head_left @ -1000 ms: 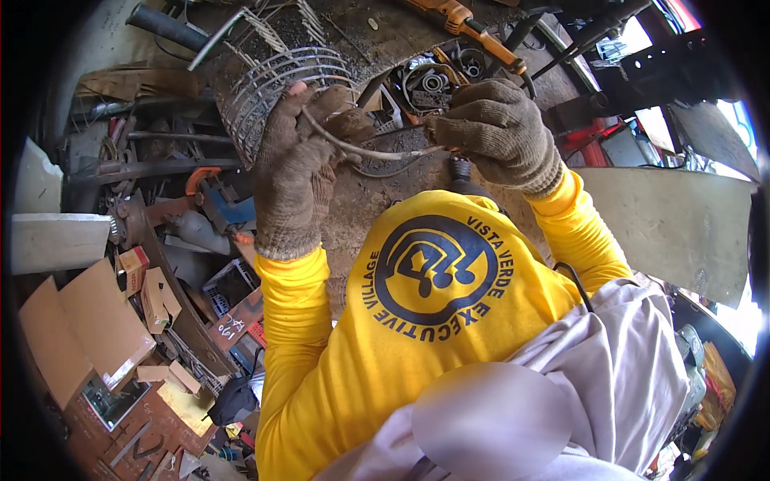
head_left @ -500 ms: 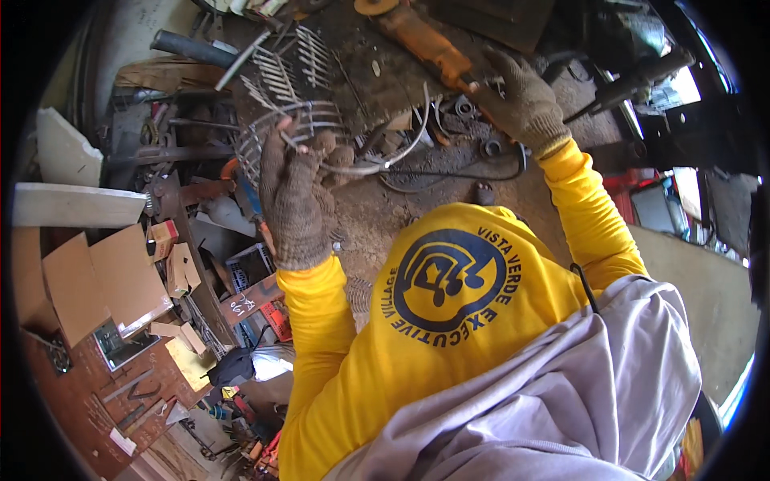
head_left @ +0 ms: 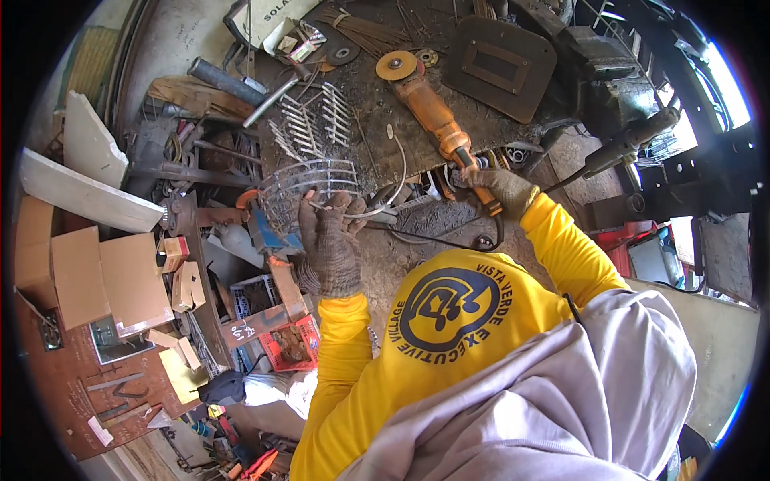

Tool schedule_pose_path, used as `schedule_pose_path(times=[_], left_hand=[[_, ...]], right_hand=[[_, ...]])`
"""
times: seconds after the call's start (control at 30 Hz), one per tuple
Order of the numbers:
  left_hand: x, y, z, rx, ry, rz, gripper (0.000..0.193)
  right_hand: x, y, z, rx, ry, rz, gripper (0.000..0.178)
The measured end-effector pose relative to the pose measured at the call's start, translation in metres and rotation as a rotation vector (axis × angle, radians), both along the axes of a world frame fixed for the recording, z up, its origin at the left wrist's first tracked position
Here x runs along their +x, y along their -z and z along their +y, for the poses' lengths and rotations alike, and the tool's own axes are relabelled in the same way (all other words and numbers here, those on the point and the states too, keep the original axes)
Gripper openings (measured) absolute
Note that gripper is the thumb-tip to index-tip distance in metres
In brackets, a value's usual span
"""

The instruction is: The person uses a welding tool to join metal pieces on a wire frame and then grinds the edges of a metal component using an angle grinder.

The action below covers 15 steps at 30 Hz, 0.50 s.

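My left hand (head_left: 333,244), in a brown knit glove, is closed on a thin curved metal rod (head_left: 399,178) at the near edge of the dark work table. Just beyond its fingers lies a curved metal grille (head_left: 313,175) of several thin bars; whether the rod is joined to it I cannot tell. My right hand (head_left: 507,192), gloved alike, wraps the rear end of an orange angle grinder (head_left: 433,112). The grinder rests on the table with its tan disc (head_left: 396,66) pointing away. Its cord drops from the handle below my right hand.
Comb-like metal pieces (head_left: 335,116) and a metal tube (head_left: 270,102) lie beyond the grille. A dark welding shield (head_left: 501,68) sits at the far right of the table. Cardboard boxes (head_left: 120,276) and a red crate (head_left: 290,345) stand at the left.
The view has shifted, showing more of the table's far side. My right hand, its fingers spread by the grinder's rear before, now closes round it. My left hand stays at the rod.
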State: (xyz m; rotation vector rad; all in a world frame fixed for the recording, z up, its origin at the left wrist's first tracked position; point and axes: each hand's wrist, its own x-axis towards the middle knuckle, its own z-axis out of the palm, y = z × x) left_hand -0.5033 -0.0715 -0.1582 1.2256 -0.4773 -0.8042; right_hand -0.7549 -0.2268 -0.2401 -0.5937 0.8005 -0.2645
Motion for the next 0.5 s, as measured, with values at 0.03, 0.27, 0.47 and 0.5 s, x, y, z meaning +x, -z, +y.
schedule_pose_path(times=[0.03,0.27,0.47,0.5], left_hand=[[0.003,0.004,-0.003,-0.002,0.011,-0.001,0.051],[-0.001,0.027,-0.041,0.007,0.059,0.137,0.054],[-0.012,0.048,-0.097,0.092,0.117,0.287,0.056],[-0.009,0.055,-0.109,0.136,0.119,0.305,0.056]], right_hand=[[0.005,0.004,0.004,0.07,0.04,-0.047,0.024],[0.006,-0.014,0.026,-0.329,0.104,0.151,0.032],[-0.016,-0.048,0.07,-0.554,0.327,0.384,0.035],[-0.019,-0.058,0.075,-0.597,0.334,0.449,0.034]])
